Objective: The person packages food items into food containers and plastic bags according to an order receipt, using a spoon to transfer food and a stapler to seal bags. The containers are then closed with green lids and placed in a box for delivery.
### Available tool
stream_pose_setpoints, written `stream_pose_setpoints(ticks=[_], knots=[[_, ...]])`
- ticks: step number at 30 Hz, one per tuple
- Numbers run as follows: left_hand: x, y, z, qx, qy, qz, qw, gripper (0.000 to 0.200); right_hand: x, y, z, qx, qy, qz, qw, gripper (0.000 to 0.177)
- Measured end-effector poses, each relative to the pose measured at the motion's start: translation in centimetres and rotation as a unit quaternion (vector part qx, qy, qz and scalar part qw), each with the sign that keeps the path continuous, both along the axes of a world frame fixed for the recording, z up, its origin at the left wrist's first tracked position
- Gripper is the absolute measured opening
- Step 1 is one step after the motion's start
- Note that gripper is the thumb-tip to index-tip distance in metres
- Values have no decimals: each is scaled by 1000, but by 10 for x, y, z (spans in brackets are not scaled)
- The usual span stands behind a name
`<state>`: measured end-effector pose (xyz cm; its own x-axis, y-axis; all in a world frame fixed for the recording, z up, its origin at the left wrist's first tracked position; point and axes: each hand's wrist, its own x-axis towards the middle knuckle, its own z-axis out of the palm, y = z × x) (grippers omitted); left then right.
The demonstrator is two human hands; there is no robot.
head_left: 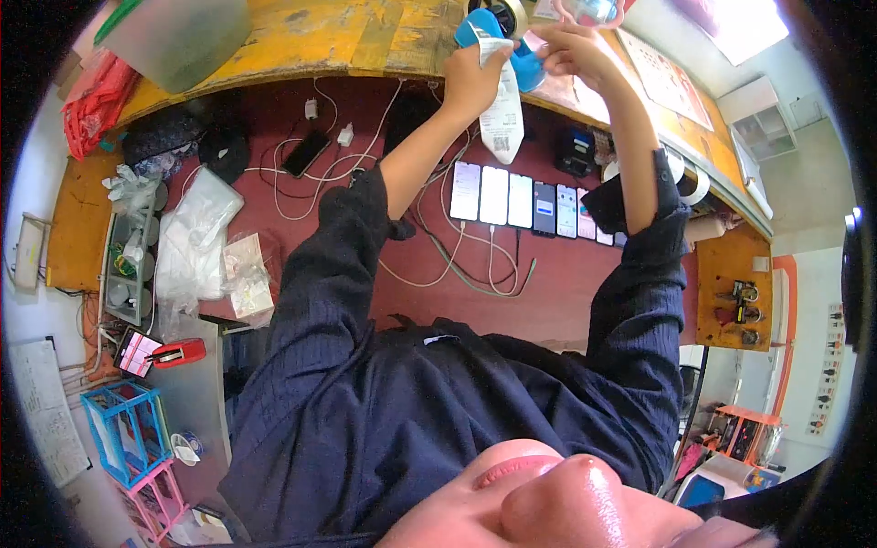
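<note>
Both my arms, in dark blue sleeves, reach forward over the counter. My left hand grips a small blue device, from which a white paper slip with a printed code hangs down. My right hand pinches the same blue device at its right end, fingers curled. Below the hands, a row of several lit phones lies side by side on the dark red table, with cables trailing from them.
A yellow counter runs along the far side. A black phone and chargers lie left of my arm, beside clear plastic bags. Tape rolls sit at right. A red tape dispenser and blue basket stand at lower left.
</note>
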<state>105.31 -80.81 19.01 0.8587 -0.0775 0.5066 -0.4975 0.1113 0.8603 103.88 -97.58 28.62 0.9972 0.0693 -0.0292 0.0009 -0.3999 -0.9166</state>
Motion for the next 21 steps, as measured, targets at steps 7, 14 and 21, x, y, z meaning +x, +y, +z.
stream_pose_setpoints(ticks=[7,14,21], knots=[[-3,3,4,15,-52,57,997,22,-68,-32,-15,-115,-26,-96,988,39],[-37,36,-18,-173,61,-80,980,27,-30,-40,-71,-198,-99,-86,971,25],[-163,163,-133,-117,94,-88,985,49,-125,-1,-72,85,-116,-206,968,22]])
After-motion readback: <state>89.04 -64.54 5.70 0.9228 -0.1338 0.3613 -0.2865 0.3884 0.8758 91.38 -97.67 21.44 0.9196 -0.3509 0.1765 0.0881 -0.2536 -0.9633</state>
